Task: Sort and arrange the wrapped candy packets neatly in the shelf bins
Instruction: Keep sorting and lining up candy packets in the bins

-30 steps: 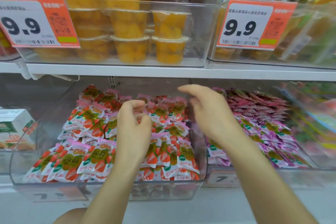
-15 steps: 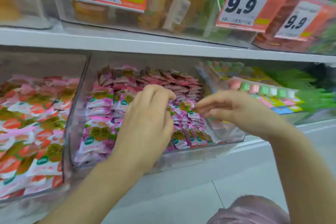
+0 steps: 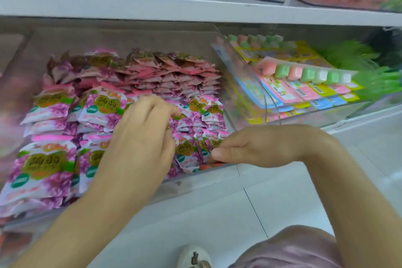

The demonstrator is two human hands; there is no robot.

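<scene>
Well, from my remote seat the clear bin [image 3: 189,184] on the lower shelf fills the middle of the view, packed with candy packets [image 3: 43,165] in purple, pink and white wrappers. On its left side they lie face up in overlapping rows. On its right side they stand on edge in tight files, and at the back they are stacked in darker pink layers.

My left grip [image 3: 139,137] is down in the middle of the bin with its fingers [image 3: 168,113] curled into the packets. I cannot tell whether it is clasping one. My right grip [image 3: 250,148] sits at the front right corner of the bin, thumb and fingertips pinched onto the edges of the upright packets there. An orange-red packet [image 3: 208,167] lies just below those fingertips, against the front wall.

Just beside it, on the right, a second clear bin [image 3: 256,85] holds strips of pink and green cubes [image 3: 304,75] on bright printed cards, with blurred green packs [image 3: 374,76] beyond. A white shelf [image 3: 195,6] runs above, carrying more bins too blurred to read.

My left forearm crosses the front wall and hides the packets under it. Below are pale floor tiles [image 3: 282,191], a white shoe [image 3: 193,257] and a fold of pink cloth [image 3: 293,250].
</scene>
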